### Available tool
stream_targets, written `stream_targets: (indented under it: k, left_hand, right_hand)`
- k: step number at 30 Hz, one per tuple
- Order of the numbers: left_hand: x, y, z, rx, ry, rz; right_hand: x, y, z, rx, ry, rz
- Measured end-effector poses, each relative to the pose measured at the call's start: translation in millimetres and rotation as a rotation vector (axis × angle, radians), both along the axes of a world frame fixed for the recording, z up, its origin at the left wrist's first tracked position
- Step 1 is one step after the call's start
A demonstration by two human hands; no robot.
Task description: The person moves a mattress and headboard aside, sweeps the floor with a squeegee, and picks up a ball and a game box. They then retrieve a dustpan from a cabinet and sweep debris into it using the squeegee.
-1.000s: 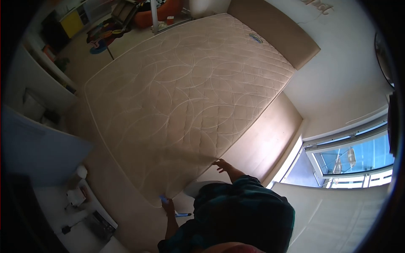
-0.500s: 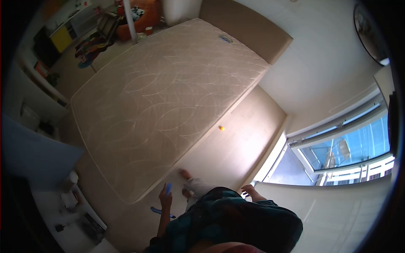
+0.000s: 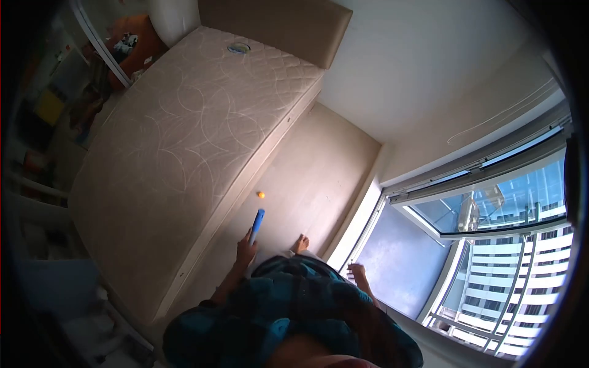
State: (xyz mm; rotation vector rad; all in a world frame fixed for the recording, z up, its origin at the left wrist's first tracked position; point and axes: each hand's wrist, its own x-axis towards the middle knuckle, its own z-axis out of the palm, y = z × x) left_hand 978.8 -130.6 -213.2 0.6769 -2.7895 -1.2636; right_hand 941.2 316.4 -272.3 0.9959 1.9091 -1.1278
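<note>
My left hand (image 3: 246, 250) is closed around a blue stick-like thing (image 3: 258, 222) with a rounded upper end; its exact kind I cannot make out. A small orange-yellow ball (image 3: 261, 195) lies on the floor just beyond the tip of that blue thing, apart from it. My right hand (image 3: 356, 270) hangs out at my side near the window sill, holding nothing visible, its fingers loosely bent and somewhat blurred. One bare foot (image 3: 302, 243) shows on the floor between my hands.
A bare mattress (image 3: 165, 141) on a bed with a brown headboard (image 3: 276, 24) fills the left side. An open window (image 3: 485, 208) with a low sill is on the right. Pale floor (image 3: 313, 165) runs between them. Blurred furniture stands at the far left.
I have moved forward and turned toward the window, so the bed sits further left. My left hand and the blue thing are nearer the ball.
</note>
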Motion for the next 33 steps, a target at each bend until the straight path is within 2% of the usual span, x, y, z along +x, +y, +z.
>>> stream_targets:
  k: [2, 3, 4, 5, 10, 14, 15, 17, 19, 21, 22, 24, 25, 27, 29, 32, 33]
  left_hand:
    - [-63, 25, 19, 0.041, -0.020, 0.049]
    - [-103, 38, 66, 0.133, -0.105, 0.080]
    - [-133, 47, 62, 0.036, 0.022, 0.106]
    - [-158, 48, 49, 0.015, 0.040, 0.122]
    - [-303, 43, 32, 0.105, -0.009, 0.348]
    - [-447, 25, 29, 0.126, 0.065, 0.448]
    - [-482, 21, 33, 0.049, 0.048, 0.398]
    - [-551, 23, 50, 0.203, 0.020, 0.419]
    - [-650, 35, 79, 0.243, 0.078, 0.407]
    - [-707, 47, 106, 0.281, 0.094, 0.384]
    - [-735, 56, 113, 0.281, 0.116, 0.380]
    - [-786, 80, 134, 0.198, 0.182, 0.364]
    - [-808, 91, 136, 0.249, 0.214, 0.395]
    - [-841, 113, 159, 0.181, 0.266, 0.472]
    - [-877, 120, 171, 0.249, 0.357, 0.476]
    - [-923, 123, 186, 0.408, 0.337, 0.494]
    - [-935, 113, 190, 0.451, 0.312, 0.491]
  right_hand:
    - [-82, 18, -4, -0.148, 0.164, 0.223]
    - [-137, -3, 16, -0.095, 0.146, 0.195]
    - [-191, -19, 28, -0.136, 0.214, 0.216]
    - [-248, -32, 20, -0.124, 0.267, 0.260]
    - [-491, -138, 46, -0.300, 0.450, 0.483]
    - [-627, -185, 93, -0.456, 0.508, 0.731]
    - [-659, -186, 96, -0.507, 0.582, 0.709]
    - [-727, -180, 118, -0.500, 0.702, 0.673]
    - [-833, -183, 169, -0.342, 1.130, 0.582]
    - [-892, -202, 229, -0.276, 1.251, 0.525]
    - [-924, -216, 249, -0.328, 1.373, 0.537]
    - [-979, -249, 265, -0.375, 1.604, 0.592]
    - [-1002, -264, 269, -0.369, 1.724, 0.634]
    - [-1020, -273, 269, -0.434, 1.565, 0.510]
    - [-1036, -282, 261, -0.539, 1.823, 0.626]
    - [-1050, -290, 246, -0.921, 1.603, 0.643]
    - [-1051, -290, 244, -0.957, 1.609, 0.674]
